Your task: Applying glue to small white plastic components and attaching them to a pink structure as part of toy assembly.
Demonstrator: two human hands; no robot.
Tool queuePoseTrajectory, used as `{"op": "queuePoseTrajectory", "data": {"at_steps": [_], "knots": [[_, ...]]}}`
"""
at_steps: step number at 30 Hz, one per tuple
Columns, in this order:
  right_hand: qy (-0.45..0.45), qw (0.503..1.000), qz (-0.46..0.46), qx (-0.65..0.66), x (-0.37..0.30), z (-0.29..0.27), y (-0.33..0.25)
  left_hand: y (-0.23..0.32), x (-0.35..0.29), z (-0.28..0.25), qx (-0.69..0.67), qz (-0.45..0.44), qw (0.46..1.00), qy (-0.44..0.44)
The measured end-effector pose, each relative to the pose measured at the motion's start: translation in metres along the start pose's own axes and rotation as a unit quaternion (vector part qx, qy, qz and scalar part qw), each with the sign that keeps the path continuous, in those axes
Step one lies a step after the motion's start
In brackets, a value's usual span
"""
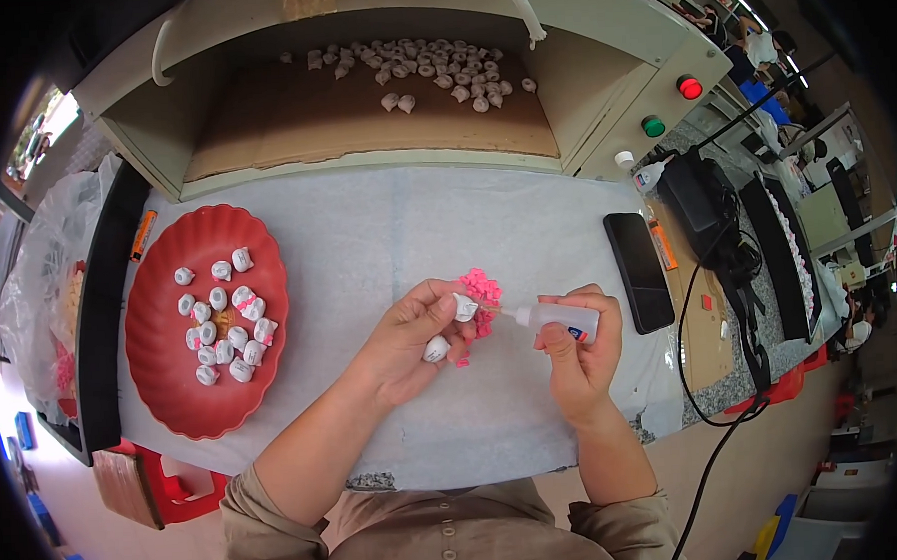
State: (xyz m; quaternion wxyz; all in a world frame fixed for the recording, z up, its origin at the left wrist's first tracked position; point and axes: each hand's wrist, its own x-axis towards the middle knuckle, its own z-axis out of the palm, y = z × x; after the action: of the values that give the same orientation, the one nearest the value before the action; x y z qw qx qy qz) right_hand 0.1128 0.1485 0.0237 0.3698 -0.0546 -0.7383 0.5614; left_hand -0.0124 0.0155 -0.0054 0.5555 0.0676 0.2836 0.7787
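Observation:
Between the thumb and fingertips of my left hand (403, 344) is a small white figurine piece (465, 307). A second white piece (436, 350) sits against the same hand's lower fingers; whether it is gripped or lies on the table I cannot tell. My right hand (581, 369) is closed around a small clear squeeze bottle (542, 317), tilted sideways. Its thin nozzle points left and reaches the upper piece or stops just short of it. Small bright pink parts (481, 283) lie in a loose pile beside and partly behind my left fingers.
To the left, a red scalloped plate (153, 323) holds several white pieces, some with pink parts. A cabinet (363, 162) at the back contains many more. On the right are a black phone (639, 272), an orange tube (663, 246), a black adapter (698, 204) and cables.

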Motion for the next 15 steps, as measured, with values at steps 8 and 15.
{"op": "queuePoseTrajectory", "data": {"at_steps": [8,15], "knots": [[-0.003,1.000,0.002,-0.008,-0.0012,0.0001,0.0005,-0.0010,-0.0004,0.0019,0.012,0.005,1.000,-0.014],[-0.013,0.999,-0.020,-0.040,-0.0019,-0.0018,0.0001,-0.0018,-0.0009,0.0023,0.016,0.011,1.000,-0.005]]}}
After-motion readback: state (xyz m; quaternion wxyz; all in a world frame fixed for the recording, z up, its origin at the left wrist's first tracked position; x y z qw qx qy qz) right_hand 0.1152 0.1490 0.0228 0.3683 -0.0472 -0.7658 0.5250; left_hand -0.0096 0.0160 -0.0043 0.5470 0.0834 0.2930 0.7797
